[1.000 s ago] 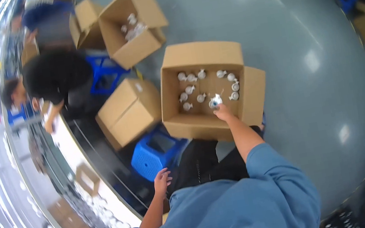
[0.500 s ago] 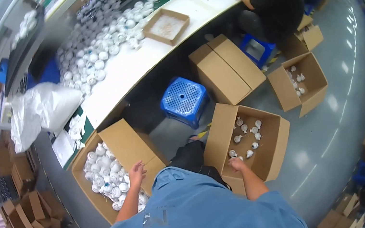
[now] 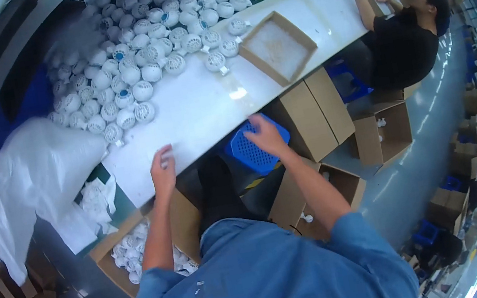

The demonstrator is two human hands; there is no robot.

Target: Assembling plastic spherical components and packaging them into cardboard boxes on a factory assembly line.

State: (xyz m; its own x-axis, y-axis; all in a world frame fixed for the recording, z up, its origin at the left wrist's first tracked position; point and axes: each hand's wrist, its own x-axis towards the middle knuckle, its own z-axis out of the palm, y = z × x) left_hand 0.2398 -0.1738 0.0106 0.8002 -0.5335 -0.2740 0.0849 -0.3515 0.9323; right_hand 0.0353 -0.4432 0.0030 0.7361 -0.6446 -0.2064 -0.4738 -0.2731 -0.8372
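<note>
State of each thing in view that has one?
Left hand: open, empty
Right hand: open, empty
White round parts: piled loose
Shallow carton: open
Near left box: open, filled
Near right box: open
Blue stool: upright
Box beside stool: shut
White plastic bag: crumpled

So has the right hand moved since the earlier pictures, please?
Yes: the right hand has moved forward, away from the open box under its forearm, now overlapping the blue stool in view.

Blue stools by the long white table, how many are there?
2: the nearer blue stool, partly behind the right hand; the farther blue stool, beside the co-worker in black. More may be hidden.
</note>
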